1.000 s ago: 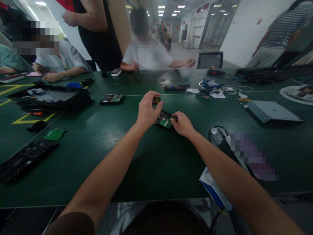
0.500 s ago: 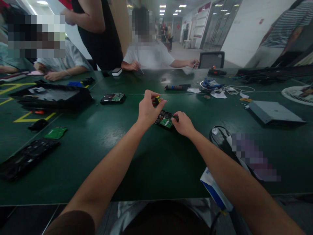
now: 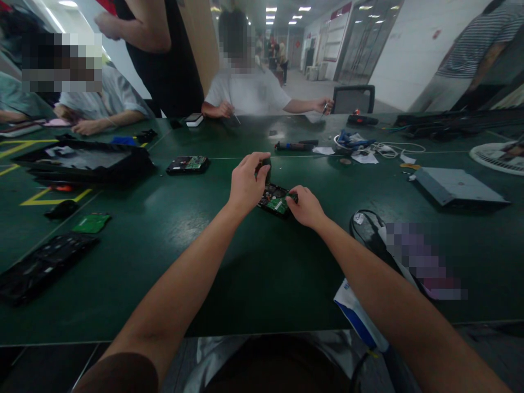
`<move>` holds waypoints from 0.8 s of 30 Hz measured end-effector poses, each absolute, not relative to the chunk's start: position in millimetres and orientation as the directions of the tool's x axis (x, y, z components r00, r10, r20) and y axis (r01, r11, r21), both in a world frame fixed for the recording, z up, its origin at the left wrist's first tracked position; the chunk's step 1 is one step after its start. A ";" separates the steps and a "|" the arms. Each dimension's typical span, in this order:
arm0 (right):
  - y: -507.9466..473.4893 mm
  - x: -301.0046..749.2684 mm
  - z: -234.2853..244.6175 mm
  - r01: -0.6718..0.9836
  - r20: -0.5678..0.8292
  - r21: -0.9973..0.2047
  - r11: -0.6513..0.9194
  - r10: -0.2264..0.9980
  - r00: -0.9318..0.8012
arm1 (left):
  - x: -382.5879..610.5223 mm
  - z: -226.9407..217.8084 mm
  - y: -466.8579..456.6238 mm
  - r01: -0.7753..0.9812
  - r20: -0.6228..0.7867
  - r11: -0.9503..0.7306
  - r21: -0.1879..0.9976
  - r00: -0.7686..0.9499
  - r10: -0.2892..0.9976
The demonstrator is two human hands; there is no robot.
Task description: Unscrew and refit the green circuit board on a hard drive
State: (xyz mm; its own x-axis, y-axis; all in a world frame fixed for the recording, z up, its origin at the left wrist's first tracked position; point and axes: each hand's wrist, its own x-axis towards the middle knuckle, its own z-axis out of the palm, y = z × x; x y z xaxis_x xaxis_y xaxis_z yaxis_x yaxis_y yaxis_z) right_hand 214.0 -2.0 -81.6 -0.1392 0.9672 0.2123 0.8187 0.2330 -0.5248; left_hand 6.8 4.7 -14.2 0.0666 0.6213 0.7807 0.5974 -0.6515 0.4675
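Note:
A small black hard drive [image 3: 268, 205] with a green circuit board [image 3: 279, 205] lies on the table in front of me. My left hand [image 3: 248, 183] is over its far left side, fingers closed round the dark handle of a screwdriver [image 3: 266, 162]. The screwdriver's shaft and tip are hidden behind my hand. With thumb and fingers pinched, my right hand [image 3: 305, 205] grips the drive's right end and covers that corner.
A second drive [image 3: 188, 165] lies to the left on the green table [image 3: 262, 289]. Farther left are a black open casing [image 3: 88, 158], a loose green board [image 3: 92, 222] and a black plastic part [image 3: 45, 265]. Rightward are a grey metal box [image 3: 460, 185] and a looped cable [image 3: 362, 218]. People sit opposite.
My left fingers have turned the screwdriver handle; its yellow end, seen before, no longer shows. The right hand and the hard drive stay in place.

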 end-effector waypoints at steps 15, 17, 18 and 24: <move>0.7 215.1 -84.8 0.832 0.231 -0.494 0.252 0.961 -0.154 | 9.3 -16.6 4.0 0.617 0.787 -0.634 0.466 0.037 0.615; 0.3 214.7 -83.9 0.832 0.225 -0.496 0.250 0.962 -0.155 | 8.2 -14.8 2.8 0.634 0.801 -0.640 0.435 0.052 0.596; -0.1 214.5 -83.2 0.832 0.221 -0.497 0.247 0.963 -0.155 | 7.7 -14.5 2.6 0.637 0.807 -0.642 0.426 0.054 0.588; -1.1 214.1 -81.7 0.833 0.215 -0.498 0.241 0.965 -0.151 | 5.6 -18.9 7.4 0.613 0.788 -0.634 0.472 0.030 0.616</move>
